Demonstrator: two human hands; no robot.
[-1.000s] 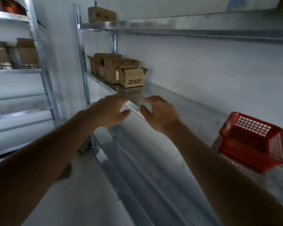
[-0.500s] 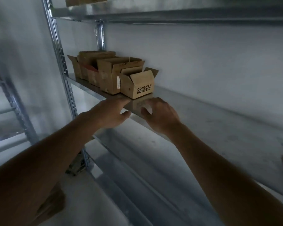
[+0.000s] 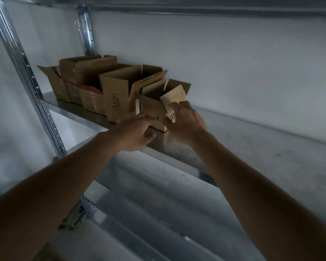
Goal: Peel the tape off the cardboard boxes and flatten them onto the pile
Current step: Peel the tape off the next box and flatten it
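**At the shelf's front edge: both hands on the nearest small box**

On the metal shelf (image 3: 233,140), toward its left end, stands a row of open cardboard boxes. They are packed side by side along the front edge, flaps up. The small box (image 3: 152,110) closes the row on the right, touching a taller box (image 3: 119,95) on its left. It carries dark print on its right face, partly covered by fingers. More boxes (image 3: 77,81) run back toward the upright post (image 3: 26,72) at the left corner.

Left hand (image 3: 135,131): fingers straight and reaching forward, tips touching the small box's front face low down; thumb tucked under near the shelf edge. It does not grip. Probably steadying, or ready to slide the box out.

Right hand (image 3: 184,122): fingers curled round the box's right corner, over the folded-down flap. It looks like a hold; motion blur leaves the exact finger contact unclear.

Why this box: it is last in the row and open to the bare shelf on its right, so it can come away without disturbing its neighbours. Two hands suit a light, open carton that would twist under one.

A white label (image 3: 137,107) sits on the box's left front corner. No tape can be made out from here. No pile of flattened boxes is in view. Judged stage: fetching a box, with peeling and flattening not yet begun on it.
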